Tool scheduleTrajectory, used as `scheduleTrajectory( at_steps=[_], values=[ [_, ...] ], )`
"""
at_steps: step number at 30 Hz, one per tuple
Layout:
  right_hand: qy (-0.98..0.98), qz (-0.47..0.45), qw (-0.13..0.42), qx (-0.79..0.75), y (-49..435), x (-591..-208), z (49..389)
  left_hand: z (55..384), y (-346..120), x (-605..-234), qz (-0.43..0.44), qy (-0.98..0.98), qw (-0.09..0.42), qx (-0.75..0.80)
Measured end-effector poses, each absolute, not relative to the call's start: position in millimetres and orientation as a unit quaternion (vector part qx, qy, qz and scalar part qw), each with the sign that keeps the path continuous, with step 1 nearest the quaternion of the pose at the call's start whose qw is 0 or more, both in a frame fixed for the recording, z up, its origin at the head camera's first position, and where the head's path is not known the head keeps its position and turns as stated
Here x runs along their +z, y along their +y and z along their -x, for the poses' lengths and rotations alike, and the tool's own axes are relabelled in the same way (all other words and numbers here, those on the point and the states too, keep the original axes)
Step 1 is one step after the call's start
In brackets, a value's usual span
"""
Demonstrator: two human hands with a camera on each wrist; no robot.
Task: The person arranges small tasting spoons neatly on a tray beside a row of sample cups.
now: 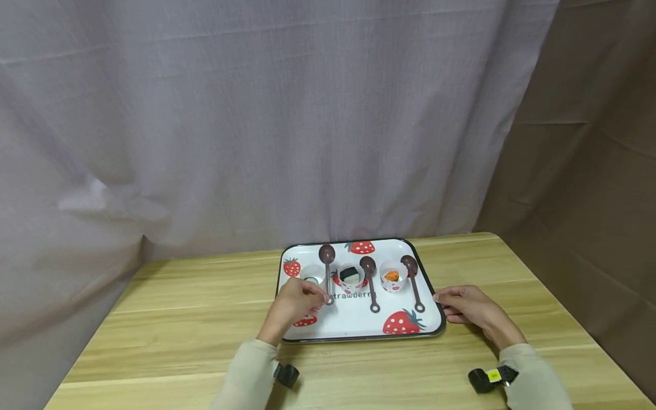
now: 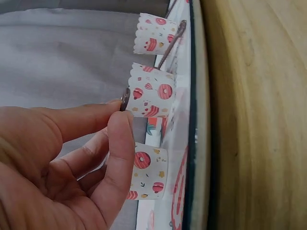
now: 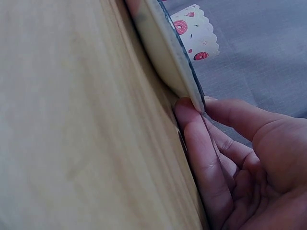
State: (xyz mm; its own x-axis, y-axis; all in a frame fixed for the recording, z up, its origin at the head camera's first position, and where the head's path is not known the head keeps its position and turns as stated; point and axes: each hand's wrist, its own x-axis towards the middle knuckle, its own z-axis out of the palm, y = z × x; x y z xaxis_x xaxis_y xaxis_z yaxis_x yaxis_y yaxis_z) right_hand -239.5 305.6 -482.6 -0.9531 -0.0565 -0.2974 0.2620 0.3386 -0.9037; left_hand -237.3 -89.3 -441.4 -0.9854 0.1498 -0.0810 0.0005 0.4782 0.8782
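Note:
My left hand point(image 1: 293, 302) pinches the ring end of a brown spoon point(image 1: 328, 276) between thumb and finger; in the left wrist view the spoon's end point(image 2: 125, 99) stands beside the paper cups. This spoon is over the left part of a white strawberry-print tray point(image 1: 348, 322). At the tray's right rim, my right hand point(image 1: 474, 310) grips the edge, thumb above and fingers below, as the right wrist view shows. Two more brown spoons, a middle one point(image 1: 371, 287) and a right one point(image 1: 413, 285), lie on the tray.
Three patterned paper cups stand on the tray: a left cup point(image 1: 314, 272) partly behind my hand, a middle cup point(image 1: 351, 286) with black-and-white contents, and a right cup point(image 1: 393, 285) holding something orange. Beneath is a wooden table point(image 1: 195, 319); a grey curtain point(image 1: 287, 125) hangs behind.

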Motion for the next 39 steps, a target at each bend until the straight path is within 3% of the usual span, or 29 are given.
scheduleTrajectory(
  at_steps=[21,39],
  values=[
    [0.814,-0.05,0.133,-0.563,307,-485,241,240,-73,-455,-0.017,0.895,0.064,0.441],
    [0.804,-0.042,0.134,-0.578,308,-488,241,241,-69,-466,-0.032,0.911,0.003,0.411]
  ],
)
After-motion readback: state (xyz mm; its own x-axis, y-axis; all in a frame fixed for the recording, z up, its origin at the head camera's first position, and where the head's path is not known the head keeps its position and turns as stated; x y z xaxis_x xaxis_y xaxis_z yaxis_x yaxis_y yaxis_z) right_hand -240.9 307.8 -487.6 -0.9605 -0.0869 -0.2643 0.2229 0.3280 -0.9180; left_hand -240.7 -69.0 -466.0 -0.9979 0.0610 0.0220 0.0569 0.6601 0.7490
